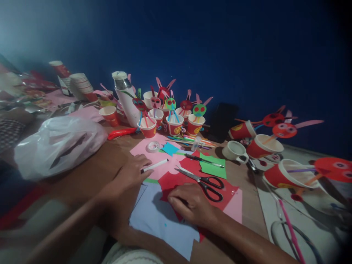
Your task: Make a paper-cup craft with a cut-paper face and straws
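Note:
My left hand rests on the pink paper, its fingers bent round one end of a white marker. My right hand lies closed on the red paper, just below the black-handled scissors; nothing shows in its curled fingers. Under and beside it is pale blue paper. Beyond the scissors, a black pen lies across red and green paper. A tape roll sits on the pink sheet next to a small blue piece.
Paper cups with rabbit-like figures line the back, near a white flask. More decorated cups and a mug stand at right. A plastic bag lies at left, with a person's checked sleeve beyond.

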Available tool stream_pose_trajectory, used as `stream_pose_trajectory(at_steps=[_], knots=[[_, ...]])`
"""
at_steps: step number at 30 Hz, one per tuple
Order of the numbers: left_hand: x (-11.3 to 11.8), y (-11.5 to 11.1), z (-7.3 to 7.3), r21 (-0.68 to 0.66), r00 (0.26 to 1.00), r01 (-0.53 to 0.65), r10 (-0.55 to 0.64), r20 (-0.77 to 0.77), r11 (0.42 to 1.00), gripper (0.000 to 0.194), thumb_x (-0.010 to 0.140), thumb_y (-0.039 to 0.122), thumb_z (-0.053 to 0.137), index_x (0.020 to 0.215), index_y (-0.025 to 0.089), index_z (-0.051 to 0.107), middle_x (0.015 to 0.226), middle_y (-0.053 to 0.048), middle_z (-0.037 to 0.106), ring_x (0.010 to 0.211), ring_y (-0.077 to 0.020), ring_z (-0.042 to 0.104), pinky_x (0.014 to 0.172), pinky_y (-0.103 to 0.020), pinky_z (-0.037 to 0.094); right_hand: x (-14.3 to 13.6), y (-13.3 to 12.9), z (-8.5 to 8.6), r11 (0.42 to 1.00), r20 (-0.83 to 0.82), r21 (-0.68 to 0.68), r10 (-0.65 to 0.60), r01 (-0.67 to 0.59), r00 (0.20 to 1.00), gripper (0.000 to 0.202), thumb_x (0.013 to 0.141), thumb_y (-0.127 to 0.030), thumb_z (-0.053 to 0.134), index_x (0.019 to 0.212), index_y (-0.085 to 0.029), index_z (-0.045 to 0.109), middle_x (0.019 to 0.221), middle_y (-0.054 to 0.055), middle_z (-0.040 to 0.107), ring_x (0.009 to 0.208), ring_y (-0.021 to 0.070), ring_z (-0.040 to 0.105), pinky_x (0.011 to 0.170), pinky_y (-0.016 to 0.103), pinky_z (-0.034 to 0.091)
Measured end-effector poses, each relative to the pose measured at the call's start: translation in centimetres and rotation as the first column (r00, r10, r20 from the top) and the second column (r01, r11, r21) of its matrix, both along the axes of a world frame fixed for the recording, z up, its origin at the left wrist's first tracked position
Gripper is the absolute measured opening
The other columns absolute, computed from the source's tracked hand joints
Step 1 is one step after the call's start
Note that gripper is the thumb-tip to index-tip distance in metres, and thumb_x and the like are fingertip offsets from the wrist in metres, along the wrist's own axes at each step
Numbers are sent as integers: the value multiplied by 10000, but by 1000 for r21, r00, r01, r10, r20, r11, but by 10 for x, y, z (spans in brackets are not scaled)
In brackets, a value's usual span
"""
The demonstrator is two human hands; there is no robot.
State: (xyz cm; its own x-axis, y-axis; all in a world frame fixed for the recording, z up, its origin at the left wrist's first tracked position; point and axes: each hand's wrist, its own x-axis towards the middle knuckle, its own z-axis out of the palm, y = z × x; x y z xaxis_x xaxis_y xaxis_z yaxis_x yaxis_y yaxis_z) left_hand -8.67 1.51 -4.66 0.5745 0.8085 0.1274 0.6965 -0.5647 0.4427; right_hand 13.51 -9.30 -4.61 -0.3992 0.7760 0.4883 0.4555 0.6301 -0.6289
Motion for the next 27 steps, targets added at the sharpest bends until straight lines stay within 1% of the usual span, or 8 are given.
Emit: stream_pose_trajectory(at_steps=[6,10,13,15,19,21,24,27], knots=[[-1,6,0,-26,998,29,-31,-60,999,135,797,276,512,768,183,605,782,-39,571,770,-194,536,677,-293,408,7,3,12,999,116,-46,7,-2,993,168,876,-190,472,778,-181,608,650,-11,653,552,90,552,570,210,375],[-16,11,2,-50,999,15,-18,-50,999,192,835,313,456,807,192,601,798,-34,587,781,-191,555,699,-292,422,10,-7,14,999,264,36,28,-38,964,210,865,-212,454,692,-192,572,593,-22,626,525,94,547,530,236,334],[-32,18,0,-51,994,-85,82,-70,995,235,830,371,454,841,199,613,845,-35,614,812,-203,572,722,-300,433,10,-18,6,990,330,140,-12,-36,944,234,853,-238,450,642,-193,540,533,-23,586,472,100,510,502,258,317],[-41,23,-2,-41,990,-114,110,-91,993,256,830,409,454,872,215,616,883,-31,631,843,-208,581,748,-302,438,9,-23,-2,978,363,207,-61,-17,930,238,838,-224,458,608,-190,509,498,-26,555,440,100,478,483,265,294],[-52,30,-7,-20,987,-109,106,-119,994,258,821,433,476,923,237,609,996,-32,642,955,-229,577,816,-316,439,8,-24,-16,962,376,273,-130,24,917,182,808,-179,474,630,-184,514,499,-27,544,442,100,464,475,268,267],[-52,31,-9,6,989,-92,93,-118,996,264,821,438,474,914,233,611,977,-38,647,937,-232,590,804,-324,451,8,-22,-21,956,367,291,-142,32,919,178,803,-176,473,630,-186,512,493,-31,535,439,100,452,473,269,263],[-49,32,-9,98,994,-75,82,-75,992,283,808,459,479,872,221,618,910,-53,657,866,-241,614,776,-342,472,8,-20,-26,955,357,295,-142,33,923,204,819,-190,470,617,-191,499,477,-41,516,428,92,439,479,266,273],[-42,30,-6,236,997,-79,81,2,969,276,803,451,489,882,220,617,934,-77,664,893,-261,614,825,-372,467,8,-19,-28,960,335,277,-131,35,933,212,838,-220,464,634,-192,511,481,-42,527,425,90,451,484,267,294]])
